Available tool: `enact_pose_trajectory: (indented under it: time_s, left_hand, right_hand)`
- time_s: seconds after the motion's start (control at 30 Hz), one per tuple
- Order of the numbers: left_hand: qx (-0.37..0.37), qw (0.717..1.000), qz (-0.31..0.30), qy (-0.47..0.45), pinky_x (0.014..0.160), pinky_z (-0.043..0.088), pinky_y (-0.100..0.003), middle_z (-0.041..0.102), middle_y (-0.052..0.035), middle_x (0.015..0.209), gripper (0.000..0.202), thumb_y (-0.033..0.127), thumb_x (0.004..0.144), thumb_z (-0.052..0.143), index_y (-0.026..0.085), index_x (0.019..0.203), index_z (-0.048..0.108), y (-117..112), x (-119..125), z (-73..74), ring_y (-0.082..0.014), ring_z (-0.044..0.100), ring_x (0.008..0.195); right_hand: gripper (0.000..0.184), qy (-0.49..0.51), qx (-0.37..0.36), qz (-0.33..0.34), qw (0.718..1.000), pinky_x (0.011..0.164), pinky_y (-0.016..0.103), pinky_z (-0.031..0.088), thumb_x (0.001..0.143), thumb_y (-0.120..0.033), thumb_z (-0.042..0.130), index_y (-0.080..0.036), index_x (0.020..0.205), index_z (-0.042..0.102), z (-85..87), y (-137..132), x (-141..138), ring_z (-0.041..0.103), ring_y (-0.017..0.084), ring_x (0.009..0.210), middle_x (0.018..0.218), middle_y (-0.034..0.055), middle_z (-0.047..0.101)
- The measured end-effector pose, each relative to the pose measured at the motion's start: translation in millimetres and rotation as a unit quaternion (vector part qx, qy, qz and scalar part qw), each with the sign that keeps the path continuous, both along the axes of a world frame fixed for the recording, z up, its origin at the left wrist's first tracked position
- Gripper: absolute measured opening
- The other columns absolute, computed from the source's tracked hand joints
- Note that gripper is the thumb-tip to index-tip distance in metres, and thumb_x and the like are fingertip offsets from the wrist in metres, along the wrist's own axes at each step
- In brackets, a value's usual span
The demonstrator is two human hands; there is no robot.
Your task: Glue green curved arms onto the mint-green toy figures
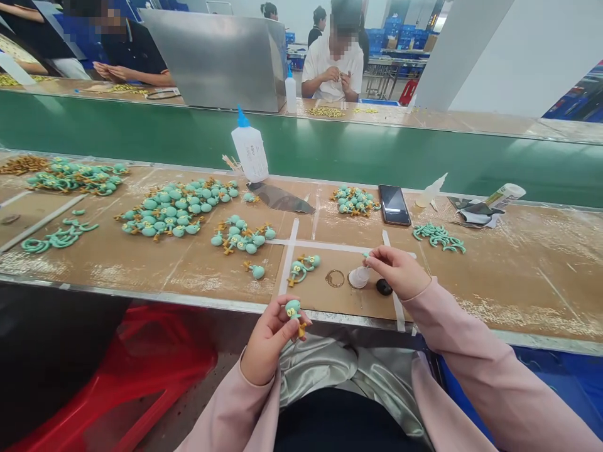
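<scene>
My left hand [271, 336] is closed around a small teal figurine [293, 308] with yellow eyes and an orange-brown lower part, just off the table's near edge. Over a small white pot [359, 277], my right hand [400, 270] pinches a teal piece [365, 255]; only its tip shows, and whether it touches the pot is unclear. Beside the pot lies a round black lid or cap [384, 287]. A brown ring mark [335, 279] is on the cardboard to its left. Two joined figurines with curved teal parts [304, 269] rest further left.
Heaps of teal figurine heads [169, 207] cover the left of the table. Curved teal pieces [438, 237] lie right, near a phone [394, 204]. A white glue bottle [251, 154] stands by the green belt [188, 138]. Across it a person [332, 69] works. A red chair [141, 370] is lower left.
</scene>
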State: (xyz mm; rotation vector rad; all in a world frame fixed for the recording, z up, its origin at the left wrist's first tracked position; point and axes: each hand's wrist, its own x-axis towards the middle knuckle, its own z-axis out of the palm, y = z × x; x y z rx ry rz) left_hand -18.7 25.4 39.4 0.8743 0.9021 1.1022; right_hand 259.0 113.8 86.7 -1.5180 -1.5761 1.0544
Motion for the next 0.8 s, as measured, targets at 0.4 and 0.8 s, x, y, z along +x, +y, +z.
enact_pose_trajectory:
  time_s: [0.4,0.8]
  left_hand:
    - [0.024,1.0,-0.008,-0.005,0.068,0.045,-0.027,0.07,-0.005,0.081,0.03,0.032,0.079,0.072,0.021,0.105,0.062,1.6,4.6,3.4,-0.0174,0.06,0.076]
    - [-0.123,0.987,-0.031,-0.103,0.057,0.038,-0.024,0.066,-0.0028,0.083,0.025,0.012,0.066,0.067,0.018,0.088,0.055,-7.1,32.7,28.1,-0.0125,0.059,0.064]
  right_hand:
    - [0.044,0.193,-0.037,0.008,0.98,0.086,0.037,0.047,0.076,-0.061,0.066,-0.019,0.091,0.066,20.2,-23.8,3.9,0.062,0.02,0.091,0.111,0.0096,0.069]
    - [0.034,0.26,0.015,-0.049,0.964,0.077,0.031,0.049,0.079,-0.052,0.07,-0.022,0.093,0.067,29.0,-49.6,-23.1,0.059,0.019,0.086,0.101,0.0059,0.066]
